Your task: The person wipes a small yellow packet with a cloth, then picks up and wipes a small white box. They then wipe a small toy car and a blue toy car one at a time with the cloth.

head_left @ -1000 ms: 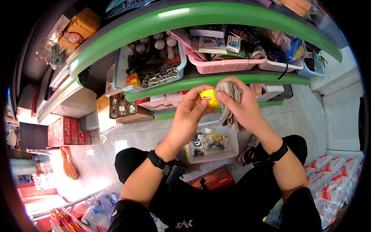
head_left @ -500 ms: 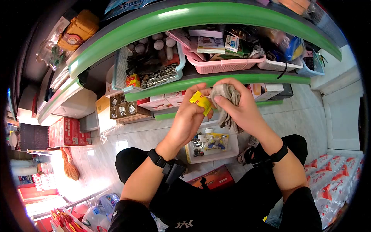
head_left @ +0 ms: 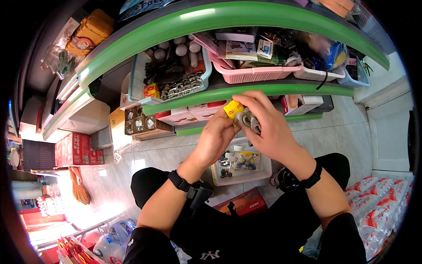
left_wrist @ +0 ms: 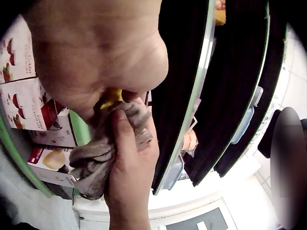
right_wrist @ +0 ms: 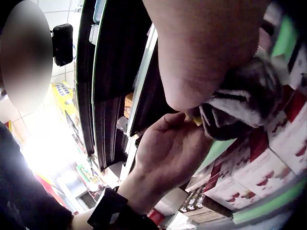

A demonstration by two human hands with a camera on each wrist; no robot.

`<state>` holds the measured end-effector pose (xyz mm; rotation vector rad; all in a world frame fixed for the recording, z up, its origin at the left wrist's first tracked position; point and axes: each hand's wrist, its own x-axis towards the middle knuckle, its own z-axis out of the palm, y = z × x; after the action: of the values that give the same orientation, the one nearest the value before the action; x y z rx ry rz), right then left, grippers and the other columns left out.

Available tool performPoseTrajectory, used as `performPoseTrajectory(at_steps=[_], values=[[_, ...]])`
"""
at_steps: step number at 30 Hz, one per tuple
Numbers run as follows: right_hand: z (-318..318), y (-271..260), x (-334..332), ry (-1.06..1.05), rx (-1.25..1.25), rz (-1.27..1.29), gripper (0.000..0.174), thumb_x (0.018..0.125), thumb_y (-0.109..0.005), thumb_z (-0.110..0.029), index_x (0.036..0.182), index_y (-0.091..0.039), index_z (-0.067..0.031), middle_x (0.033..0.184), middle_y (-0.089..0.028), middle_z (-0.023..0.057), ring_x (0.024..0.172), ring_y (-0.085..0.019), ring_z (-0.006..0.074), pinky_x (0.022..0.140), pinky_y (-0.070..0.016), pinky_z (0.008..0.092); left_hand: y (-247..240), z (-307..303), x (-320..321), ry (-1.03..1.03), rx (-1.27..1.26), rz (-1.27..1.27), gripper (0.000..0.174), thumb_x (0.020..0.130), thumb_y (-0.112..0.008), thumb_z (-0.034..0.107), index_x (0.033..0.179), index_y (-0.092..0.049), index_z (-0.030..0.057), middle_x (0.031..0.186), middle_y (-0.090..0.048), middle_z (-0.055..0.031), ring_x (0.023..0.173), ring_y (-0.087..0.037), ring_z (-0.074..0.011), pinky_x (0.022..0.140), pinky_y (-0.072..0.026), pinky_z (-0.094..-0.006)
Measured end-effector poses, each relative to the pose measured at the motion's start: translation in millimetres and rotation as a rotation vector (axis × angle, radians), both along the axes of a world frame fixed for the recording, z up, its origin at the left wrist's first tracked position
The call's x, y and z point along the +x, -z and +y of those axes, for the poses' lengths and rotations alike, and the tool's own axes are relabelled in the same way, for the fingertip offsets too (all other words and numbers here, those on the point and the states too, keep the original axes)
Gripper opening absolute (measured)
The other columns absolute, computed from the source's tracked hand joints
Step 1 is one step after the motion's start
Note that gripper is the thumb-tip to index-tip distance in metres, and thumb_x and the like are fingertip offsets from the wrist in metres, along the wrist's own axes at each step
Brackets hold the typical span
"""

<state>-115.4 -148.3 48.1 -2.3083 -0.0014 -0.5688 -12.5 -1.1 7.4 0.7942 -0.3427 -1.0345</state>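
My left hand (head_left: 216, 137) pinches a small yellow packet (head_left: 232, 110) with red print, held up in front of the lower shelf. My right hand (head_left: 273, 132) grips a crumpled grey cloth (head_left: 249, 121) and presses it against the packet's side. In the left wrist view the stained cloth (left_wrist: 93, 160) hangs in folds below the right thumb, and only a sliver of the yellow packet (left_wrist: 113, 97) shows. The right wrist view has the cloth (right_wrist: 240, 108) right beside the left fingers. Beneath both hands, a white plastic bin (head_left: 266, 169) on the floor holds small packaged parts.
A blue basket (head_left: 207, 72) of bulbs and metal pieces stands on the shelf beside a pink basket (head_left: 259, 75) of boxes. The green shelf edge (head_left: 184, 103) runs just behind my hands. A red box (head_left: 250, 201) lies between my legs; wrapped bottle packs (head_left: 378, 202) are at right.
The yellow packet first tilted away from the cloth in my left hand, then came upright against it. My right hand has moved left and turned over, bringing the cloth onto the packet.
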Motion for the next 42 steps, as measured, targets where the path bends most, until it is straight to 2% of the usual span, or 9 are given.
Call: performPoseTrajectory(at_steps=[12, 18, 19, 23, 29, 32, 35, 40, 42], values=[[-12, 7, 4, 0.061, 0.156, -0.014, 0.026, 0.092, -0.071, -0.014, 0.113, -0.06, -0.0032, 0.101, -0.066, 0.0178, 0.095, -0.065, 0.0417, 0.081, -0.0527, 0.043, 5, 5, -9, 0.143, 0.297, -0.675, 0.055, 0.094, -0.046, -0.002, 0.148, -0.04, 0.0037, 0.112, -0.06, -0.0037, 0.095, -0.057, -0.0122, 0.083, -0.0486, -0.0278], [-26, 2, 6, 0.214, 0.327, -0.016, 0.025, 0.095, -0.071, -0.019, 0.112, -0.062, -0.0024, 0.099, -0.069, 0.0166, 0.089, -0.068, 0.029, 0.082, -0.0524, 0.0372, 2, 0, 1, 0.235, 0.115, -0.321, 0.045, 0.09, -0.047, 0.002, 0.135, -0.047, 0.002, 0.098, -0.064, -0.011, 0.079, -0.059, -0.0168, 0.072, -0.0484, -0.0305], [-32, 8, 8, 0.223, 0.419, -0.029, 0.027, 0.095, -0.072, -0.019, 0.113, -0.062, -0.0015, 0.096, -0.07, 0.0109, 0.088, -0.065, 0.019, 0.081, -0.0518, 0.0325, -3, -1, 2, 0.206, 0.082, -0.278, 0.041, 0.091, -0.045, 0.009, 0.131, -0.049, 0.0032, 0.096, -0.065, -0.013, 0.073, -0.057, -0.0166, 0.065, -0.0452, -0.0292], [-41, 3, 6, 0.168, 0.801, 0.028, 0.028, 0.093, -0.075, -0.016, 0.114, -0.064, -0.0004, 0.101, -0.069, 0.0021, 0.092, -0.061, 0.0094, 0.081, -0.0505, 0.0271, -7, 1, 4, 0.109, 0.094, -0.2, 0.032, 0.091, -0.048, 0.019, 0.121, -0.054, 0.0068, 0.092, -0.064, -0.0126, 0.073, -0.054, -0.0168, 0.063, -0.0416, -0.0289], [-41, -5, 5, 0.066, 0.808, 0.088, 0.034, 0.104, -0.058, -0.035, 0.108, -0.069, -0.0033, 0.099, -0.069, 0.0018, 0.089, -0.061, 0.0086, 0.079, -0.0476, 0.0248, -8, 1, 6, 0.095, 0.047, -0.203, 0.032, 0.092, -0.046, 0.02, 0.119, -0.054, 0.0062, 0.088, -0.061, -0.0112, 0.075, -0.054, -0.0167, 0.063, -0.0416, -0.0281], [-50, -11, -1, -0.027, 1.109, 0.378, 0.046, 0.107, -0.047, -0.042, 0.103, -0.071, -0.0026, 0.097, -0.071, 0.0032, 0.089, -0.062, 0.0101, 0.082, -0.0467, 0.0262, -8, 3, 9, 0.106, 0.031, -0.219, 0.032, 0.092, -0.045, 0.021, 0.119, -0.054, 0.006, 0.087, -0.061, -0.0111, 0.075, -0.054, -0.0168, 0.062, -0.0413, -0.0279], [-52, -1, 1, -0.118, 0.626, 0.337, 0.051, 0.107, -0.043, -0.042, 0.099, -0.071, -0.0008, 0.093, -0.071, 0.0052, 0.088, -0.064, 0.012, 0.082, -0.0484, 0.0277, -7, 2, 7, 0.009, 0.034, -0.168, 0.032, 0.091, -0.045, 0.021, 0.118, -0.054, 0.0063, 0.085, -0.06, -0.0113, 0.074, -0.054, -0.0172, 0.061, -0.041, -0.028], [-26, -8, -2, -0.098, 0.63, 0.396, 0.016, 0.095, -0.068, -0.014, 0.093, -0.069, 0.0014, 0.087, -0.072, 0.0088, 0.078, -0.067, 0.0141, 0.073, -0.0522, 0.0298, -5, -6, 8, -0.203, 0.052, -0.222, 0.034, 0.107, -0.042, 0.031, 0.128, -0.052, 0.0072, 0.115, -0.062, -0.01, 0.105, -0.058, -0.0195, 0.091, -0.0458, -0.034], [-17, -6, -2, 0.003, 0.275, 0.257, 0.032, 0.089, -0.078, -0.029, 0.103, -0.065, -0.0029, 0.084, -0.071, 0.01, 0.077, -0.071, 0.0249, 0.07, -0.0533, 0.0356, -4, -9, 5, -0.235, 0.067, -0.239, 0.037, 0.111, -0.04, 0.036, 0.132, -0.051, 0.008, 0.124, -0.06, -0.0086, 0.118, -0.056, -0.0194, 0.102, -0.0437, -0.0366]])
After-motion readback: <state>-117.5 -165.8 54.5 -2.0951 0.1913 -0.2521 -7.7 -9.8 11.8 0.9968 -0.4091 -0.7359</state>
